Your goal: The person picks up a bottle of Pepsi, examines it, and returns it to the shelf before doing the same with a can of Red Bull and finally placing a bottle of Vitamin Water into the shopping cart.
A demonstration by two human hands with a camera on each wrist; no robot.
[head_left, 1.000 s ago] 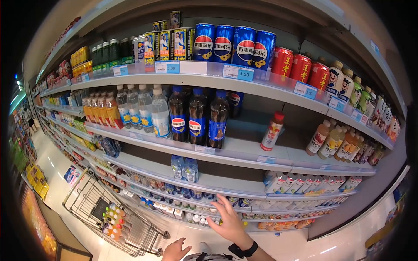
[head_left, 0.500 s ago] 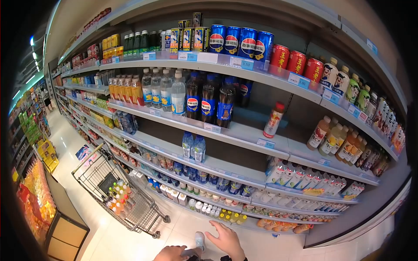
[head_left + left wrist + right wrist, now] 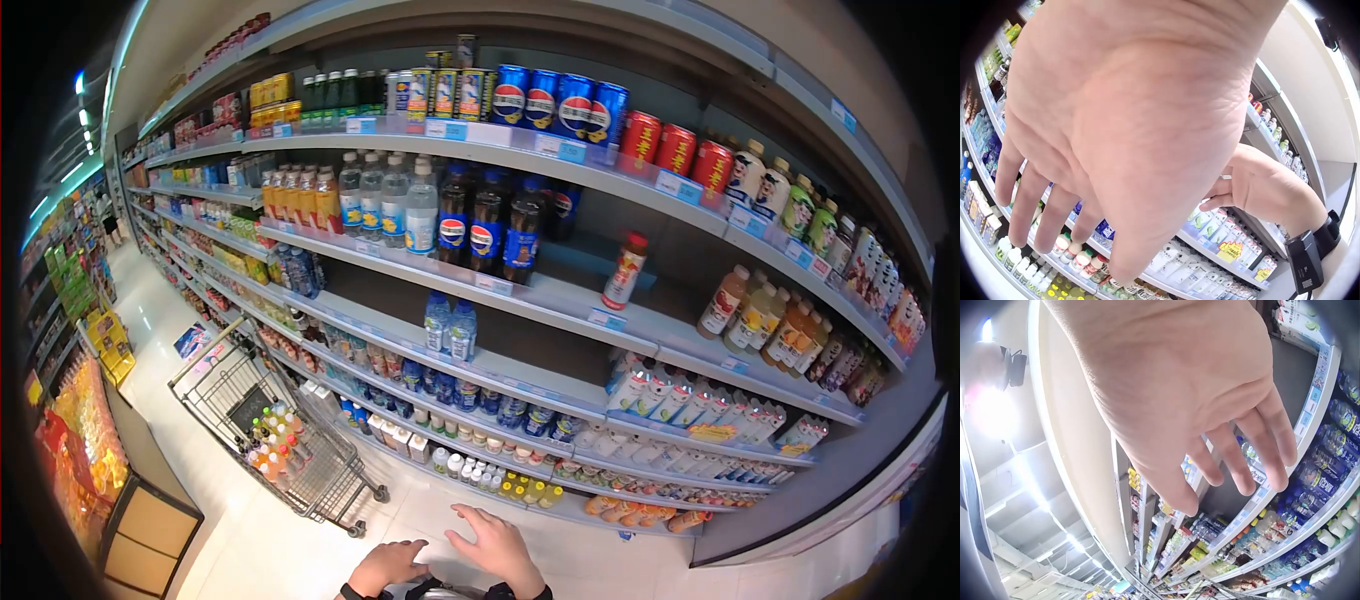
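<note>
Both hands are empty and held low in front of the body in the head view. The left hand [image 3: 388, 566] has its fingers relaxed, pointing toward the right hand [image 3: 496, 546], whose fingers are spread and slightly bent. In the left wrist view the left palm [image 3: 1129, 125] fills the middle with loose, straight fingers, and the right hand [image 3: 1266, 187] shows behind it. The right wrist view shows the right palm [image 3: 1179, 394] with fingers extended. Neither hand touches the drink shelves [image 3: 560, 378] or the bottles beyond.
A shopping cart [image 3: 318, 478] with several bottles [image 3: 275, 455] inside stands at lower left. Shelves hold cola bottles [image 3: 487, 230], blue cans [image 3: 576, 108], two water bottles [image 3: 461, 330] and a lone red-capped bottle [image 3: 626, 272]. A display of packaged goods [image 3: 92, 415] is at far left.
The right hand has come down from in front of the lower shelves to beside the left hand. The head view has turned leftward, showing more of the aisle.
</note>
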